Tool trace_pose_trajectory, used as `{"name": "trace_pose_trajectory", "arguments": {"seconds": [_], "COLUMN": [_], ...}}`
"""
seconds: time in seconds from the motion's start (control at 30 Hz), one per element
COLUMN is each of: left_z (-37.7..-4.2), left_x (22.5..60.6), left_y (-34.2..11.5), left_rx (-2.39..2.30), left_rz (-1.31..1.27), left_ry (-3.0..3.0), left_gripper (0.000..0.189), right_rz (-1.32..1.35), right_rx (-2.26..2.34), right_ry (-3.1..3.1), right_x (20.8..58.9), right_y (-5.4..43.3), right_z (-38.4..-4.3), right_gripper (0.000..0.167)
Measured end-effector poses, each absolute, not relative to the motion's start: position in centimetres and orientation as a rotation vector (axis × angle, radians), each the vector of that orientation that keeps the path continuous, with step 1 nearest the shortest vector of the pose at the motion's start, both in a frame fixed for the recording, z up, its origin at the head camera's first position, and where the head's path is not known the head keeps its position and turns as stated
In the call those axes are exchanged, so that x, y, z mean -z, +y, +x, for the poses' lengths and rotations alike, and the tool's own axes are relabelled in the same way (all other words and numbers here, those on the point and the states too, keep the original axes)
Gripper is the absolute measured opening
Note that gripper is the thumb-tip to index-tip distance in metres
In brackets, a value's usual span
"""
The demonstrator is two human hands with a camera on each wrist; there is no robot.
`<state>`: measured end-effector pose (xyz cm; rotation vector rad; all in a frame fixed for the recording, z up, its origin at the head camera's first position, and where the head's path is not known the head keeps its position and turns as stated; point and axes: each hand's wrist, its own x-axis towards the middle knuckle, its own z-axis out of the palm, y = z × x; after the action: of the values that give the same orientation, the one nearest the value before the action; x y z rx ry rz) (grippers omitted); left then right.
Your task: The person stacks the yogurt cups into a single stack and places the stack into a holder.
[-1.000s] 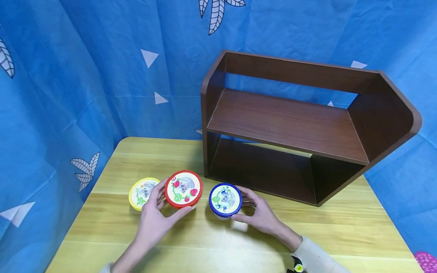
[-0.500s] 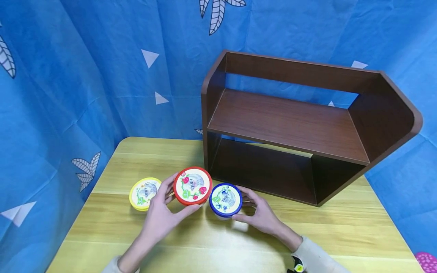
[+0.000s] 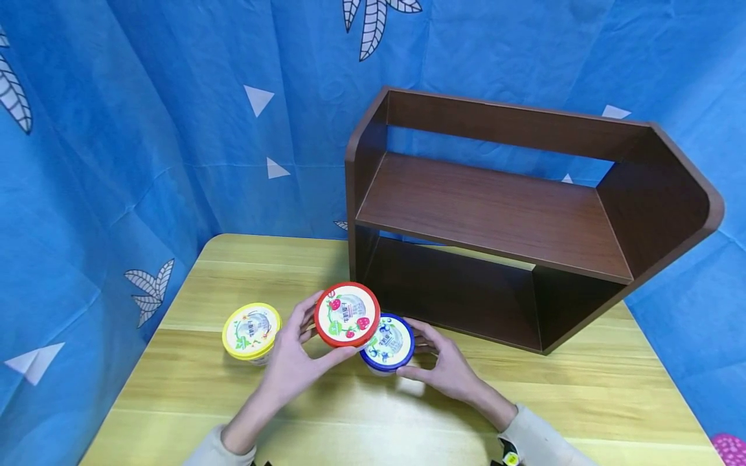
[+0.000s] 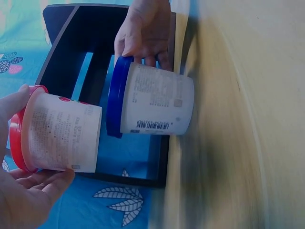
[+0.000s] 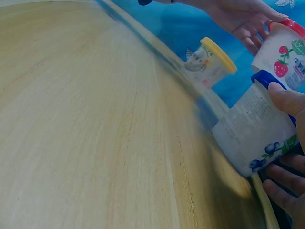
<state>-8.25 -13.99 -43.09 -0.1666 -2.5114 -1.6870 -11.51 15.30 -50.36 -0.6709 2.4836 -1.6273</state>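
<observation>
My left hand (image 3: 288, 366) grips a white tub with a red lid (image 3: 347, 314) and strawberry print, thumb and fingers around its lid edge. This tub is raised off the table, and in the head view its lid overlaps the blue one. A white tub with a blue lid (image 3: 392, 344) and blueberry print stands on the table, held at its right side by my right hand (image 3: 445, 369). In the left wrist view the base of the red-lidded tub (image 4: 66, 131) is level with or above the blue lid (image 4: 119, 98). A yellow-lidded tub (image 3: 252, 330) stands at the left.
A dark brown two-tier shelf (image 3: 495, 213) stands at the back right of the wooden table (image 3: 373, 427), its left end just behind the tubs. A blue patterned curtain (image 3: 175, 129) hangs behind and around the table.
My left hand has carried the red-lidded tub rightwards and slightly up, from beside the blue-lidded tub to partly over it in the head view. The right hand has stayed in place.
</observation>
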Motion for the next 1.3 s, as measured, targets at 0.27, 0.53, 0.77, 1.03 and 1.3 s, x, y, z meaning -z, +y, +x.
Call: {"name": "trace_pose_trajectory", "arguments": {"seconds": [0.27,0.53,0.77,1.03,1.3], "left_z": [-8.6,-9.0,-9.2,-9.2,-9.3], "left_x": [43.6,43.9,43.7,44.1,44.2], "left_y": [-12.8,-11.9,-11.0,-10.2,-9.8], "left_rx": [1.734,1.798,1.829,1.814,1.819], "left_rz": [-0.239,-0.318,-0.337,-0.351,-0.342], "left_ry": [-2.475,-2.421,-2.429,-2.466,-2.478], "left_gripper": [0.098,0.096,0.094,0.092,0.091], "right_rz": [-0.661,-0.697,-0.7,-0.72,-0.721], "right_rx": [1.638,1.659,1.648,1.647,1.639], "right_ry": [2.461,2.458,2.479,2.488,2.495], "right_x": [50.2,50.4,50.6,50.6,50.5], "right_y": [15.4,15.3,15.4,15.4,15.4], "right_z": [-11.5,-11.5,-11.6,-11.5,-11.6], "right_gripper": [0.081,0.081,0.08,0.077,0.076]}}
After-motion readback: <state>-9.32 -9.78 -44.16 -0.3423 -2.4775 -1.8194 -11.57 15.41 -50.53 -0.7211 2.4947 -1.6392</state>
